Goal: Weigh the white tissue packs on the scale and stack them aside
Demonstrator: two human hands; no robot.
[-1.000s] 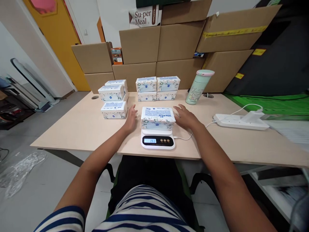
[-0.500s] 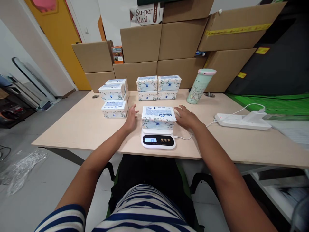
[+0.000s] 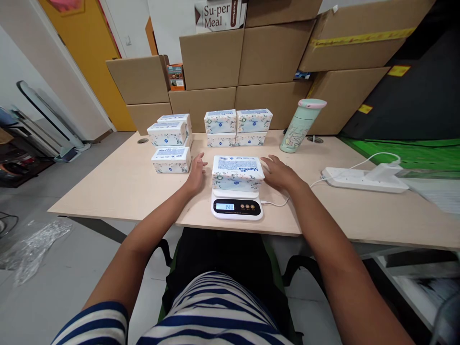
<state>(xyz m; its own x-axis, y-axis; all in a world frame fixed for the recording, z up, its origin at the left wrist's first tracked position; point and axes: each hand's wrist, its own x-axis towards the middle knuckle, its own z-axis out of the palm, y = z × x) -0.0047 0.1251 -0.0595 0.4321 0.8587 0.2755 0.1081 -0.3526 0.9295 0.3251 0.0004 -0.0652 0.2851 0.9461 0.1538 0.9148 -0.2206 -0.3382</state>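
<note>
Sitting stacked at left on beige table: spare packs. Then left hand, fingers loosely spread, empty, just beside tissue pack lying on white scale. Right hand likewise spread at opposite end. Further right: green bottle, power strip. Cardboard boxes behind.

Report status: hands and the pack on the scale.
Left hand open, just left of pack. Right hand open at pack's right end, contact unclear. Pack flat on scale, display lit. Nothing between hands and pack.
</note>
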